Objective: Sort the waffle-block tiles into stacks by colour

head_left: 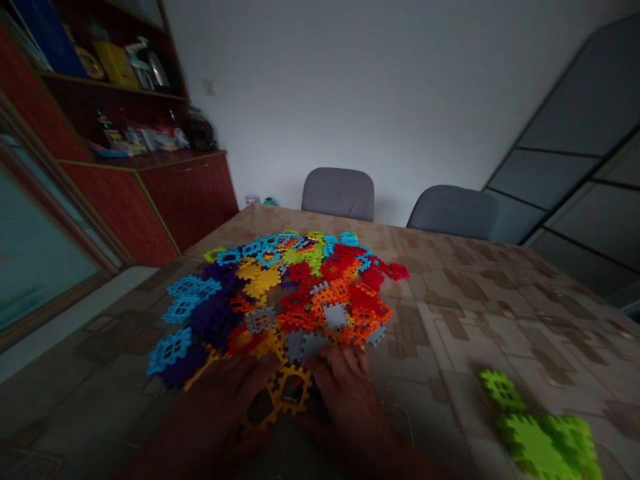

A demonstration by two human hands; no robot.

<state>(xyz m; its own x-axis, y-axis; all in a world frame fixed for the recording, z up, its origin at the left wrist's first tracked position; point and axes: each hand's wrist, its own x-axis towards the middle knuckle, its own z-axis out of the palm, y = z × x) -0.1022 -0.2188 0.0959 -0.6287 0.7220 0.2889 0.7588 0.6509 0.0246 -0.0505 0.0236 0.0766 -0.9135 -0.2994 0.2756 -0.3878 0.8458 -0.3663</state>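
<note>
Low in the head view, yellow interlocking building tiles (294,389) with window-like openings stand between my two hands. My left hand (227,393) is closed on their left side, its fingertips over the upper edge. On the other side my right hand (345,387) has its fingers curled, with the thumb side against the yellow tiles; part of its grip is hidden. Grey tiles (306,347) lie just beyond the fingertips, touching or very near the yellow ones. The picture is dark and the hands are somewhat blurred.
A heap of tiles spreads ahead: red (300,300), orange (333,293), purple (215,317), blue (171,350) and yellow (263,281). Lime-green tiles (535,443) sit apart at the right. Two grey chairs (338,193) stand behind the patterned table (450,320). A wooden cabinet (185,200) is at left.
</note>
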